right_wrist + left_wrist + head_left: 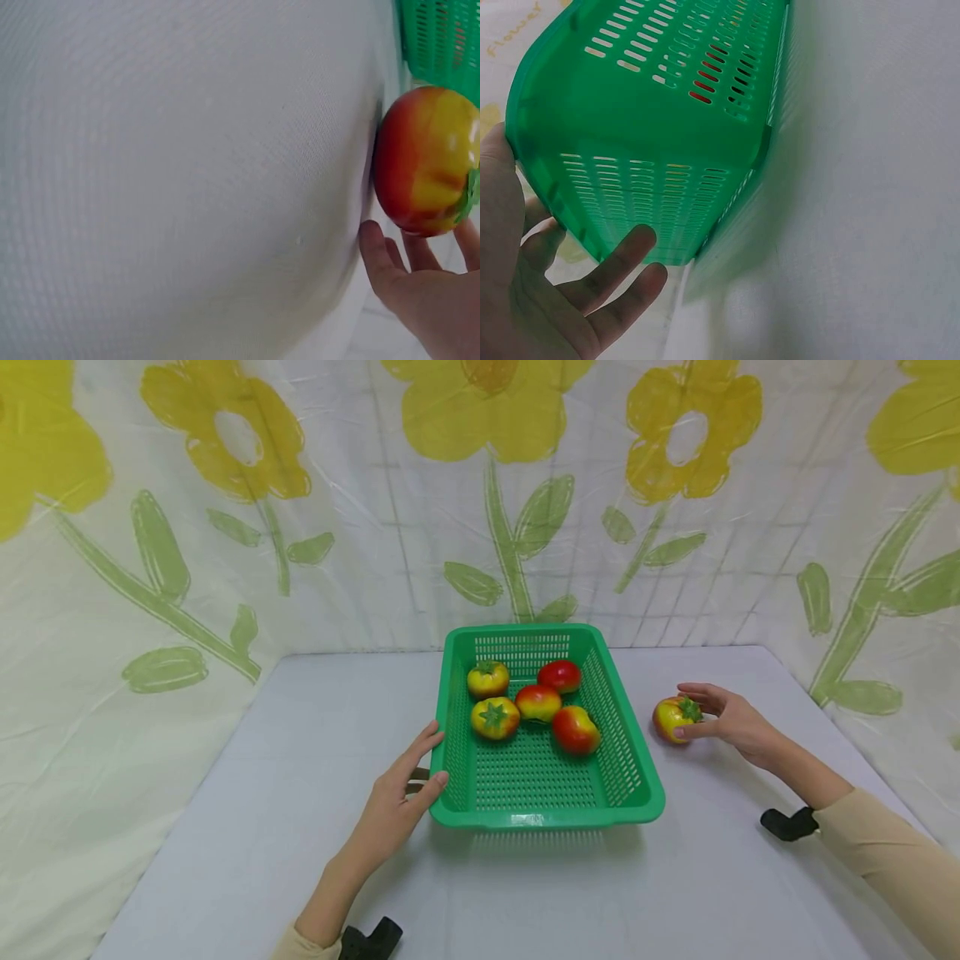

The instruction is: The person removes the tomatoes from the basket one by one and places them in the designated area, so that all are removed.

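A green basket [536, 818] holds several red and yellow fruits, two with green tops. At its left rim is my left hand [390, 802], thumb and fingertips touching the edge; in the left wrist view the loosely bent fingers of this hand [570, 300] lie beside the basket's outer wall [637, 120]. To the right of the basket, a red-and-yellow fruit [666, 718] with a green top is held by my right hand [731, 722], thumb in front and fingers behind. The right wrist view shows the fruit [420, 157] close to the tabletop, with the hand [435, 292] against its lower side.
A white-covered table [315, 710] lies under the basket. Behind it hangs a pale curtain [360, 577] with yellow flowers and green leaves. Black straps [791, 823] are on both wrists.
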The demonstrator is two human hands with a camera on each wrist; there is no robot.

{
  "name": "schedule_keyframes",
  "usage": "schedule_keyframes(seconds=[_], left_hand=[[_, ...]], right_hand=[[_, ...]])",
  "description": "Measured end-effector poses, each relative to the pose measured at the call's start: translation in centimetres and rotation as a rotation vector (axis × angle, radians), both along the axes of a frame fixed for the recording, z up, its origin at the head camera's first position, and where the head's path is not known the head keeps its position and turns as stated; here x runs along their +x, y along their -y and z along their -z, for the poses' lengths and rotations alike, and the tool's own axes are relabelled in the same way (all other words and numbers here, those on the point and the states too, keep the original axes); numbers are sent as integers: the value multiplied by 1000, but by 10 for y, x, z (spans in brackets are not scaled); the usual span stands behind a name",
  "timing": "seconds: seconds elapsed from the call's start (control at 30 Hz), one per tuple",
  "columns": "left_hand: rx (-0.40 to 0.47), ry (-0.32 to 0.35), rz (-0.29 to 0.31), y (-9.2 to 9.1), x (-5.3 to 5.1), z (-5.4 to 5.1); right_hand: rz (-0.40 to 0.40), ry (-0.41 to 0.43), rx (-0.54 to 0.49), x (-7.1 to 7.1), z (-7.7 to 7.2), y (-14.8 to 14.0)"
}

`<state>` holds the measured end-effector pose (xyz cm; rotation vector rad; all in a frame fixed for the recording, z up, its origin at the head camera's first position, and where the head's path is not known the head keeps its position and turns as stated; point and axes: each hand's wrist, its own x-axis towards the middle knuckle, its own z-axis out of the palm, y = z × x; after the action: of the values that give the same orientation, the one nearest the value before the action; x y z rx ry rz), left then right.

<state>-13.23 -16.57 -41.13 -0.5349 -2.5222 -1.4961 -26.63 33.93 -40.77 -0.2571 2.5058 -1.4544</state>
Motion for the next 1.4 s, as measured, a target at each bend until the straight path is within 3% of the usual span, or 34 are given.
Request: schedule_keyframes(seconds=[0.2,0.3,0.4,0.6,0.93,1.4], left_hand=[[9,8,-3,-1,0,0],[0,20,-8,-5,7,-13],[-5,22,-14,-6,8,-16],[-3,14,-6,-1,0,0],[-15,4,3,0,0,0],[18,16,-4,-1,-1,1]], right_hand=[[5,-13,1,2,-1,-1],[4,-24,9,3,-1,-1],[-2,-32,11,5,-2,-1],[1,-37,9,8,-3,-2],[11,-61,16,8,-4,-4],[29,-88,57,16,-17,3]])
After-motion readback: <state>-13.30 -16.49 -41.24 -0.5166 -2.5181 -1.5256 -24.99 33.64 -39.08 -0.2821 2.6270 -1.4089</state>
